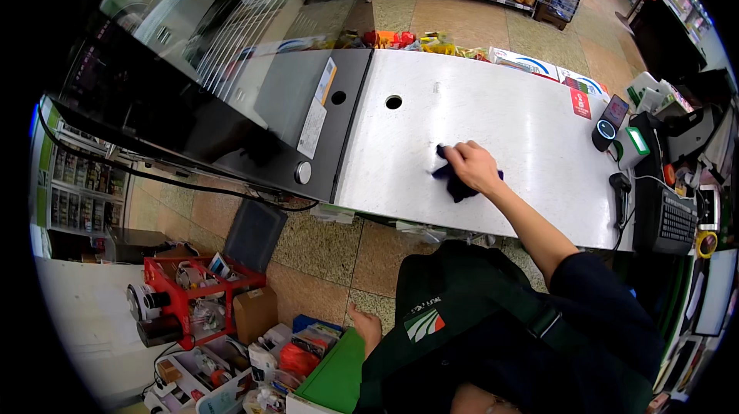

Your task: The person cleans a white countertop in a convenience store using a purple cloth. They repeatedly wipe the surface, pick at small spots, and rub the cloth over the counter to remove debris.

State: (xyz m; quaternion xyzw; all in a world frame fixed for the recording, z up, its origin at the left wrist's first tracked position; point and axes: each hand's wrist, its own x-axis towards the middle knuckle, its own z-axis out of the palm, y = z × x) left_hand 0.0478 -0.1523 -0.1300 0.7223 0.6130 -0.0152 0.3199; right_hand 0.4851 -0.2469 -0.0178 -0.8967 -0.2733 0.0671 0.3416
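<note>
My right hand (470,165) presses a bunched dark cloth (461,190) against the white countertop (519,125), around the middle of its near half. Parts of the cloth stick out on both sides of the fingers. Low at my side hangs my left hand (367,327), empty, with its fingers apart, near the green top of a cabinet (329,373). A round hole (394,102) pierces the countertop left of the cloth.
A glass-fronted display case (254,102) with a metal knob borders the counter's left end. At the right stand a handheld scanner (620,200), a smart speaker (604,134) and a keyboard (676,217). Snack packs line the far edge. A red rack (196,298) and filled bins are at lower left.
</note>
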